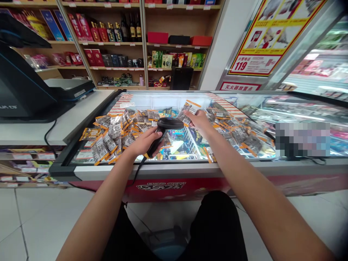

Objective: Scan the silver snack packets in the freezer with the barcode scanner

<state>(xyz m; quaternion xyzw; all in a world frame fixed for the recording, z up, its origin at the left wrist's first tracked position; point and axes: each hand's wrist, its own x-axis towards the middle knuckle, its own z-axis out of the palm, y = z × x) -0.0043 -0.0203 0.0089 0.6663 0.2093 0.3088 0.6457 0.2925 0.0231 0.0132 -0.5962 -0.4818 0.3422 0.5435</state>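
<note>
My left hand (148,142) is wrapped round the handle of a black corded barcode scanner (170,123), whose head points right. A snack packet (187,110) with orange edges and a white label is pinched by its side in my right hand (199,119), just beyond the scanner head. Both hands are above the glass top of a chest freezer (100,168). A heap of similar packets (116,134) lies on the glass to the left, and more packets (239,136) are spread to the right. The fingertips under the scanner handle are partly hidden.
On the left, a white counter (84,108) carries a dark register (24,79) and a scale (69,87). Shelves (111,43) of bottles and boxes stand behind. The scanner's cord (139,170) hangs over the freezer's front edge. A blurred-out patch (301,139) covers something at right.
</note>
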